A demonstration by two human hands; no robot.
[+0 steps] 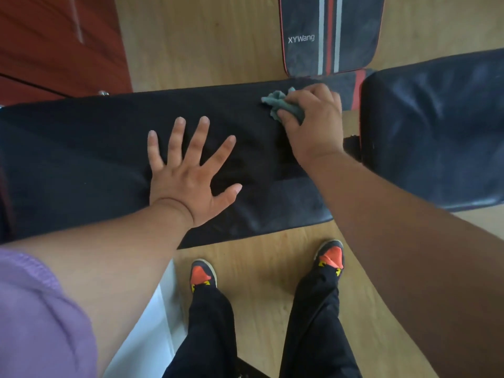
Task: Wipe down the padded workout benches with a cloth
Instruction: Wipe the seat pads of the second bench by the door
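A long black padded bench pad [81, 159] stretches across the middle of the view. My left hand [188, 173] lies flat on it, palm down, with the fingers spread and holding nothing. My right hand [313, 118] presses a crumpled grey-green cloth [278, 102] onto the pad's far right corner. A second black pad [436, 132] sits to the right, separated by a narrow gap. A third pad [302, 34] with red and grey stripes and the lettering "XYWang" lies beyond, at the top.
The floor [204, 39] is light wood. A red-brown wooden cabinet [54, 45] stands at the top left. My feet in orange and black shoes [203, 274] stand close to the bench's near edge. A white panel [152, 323] lies at the bottom left.
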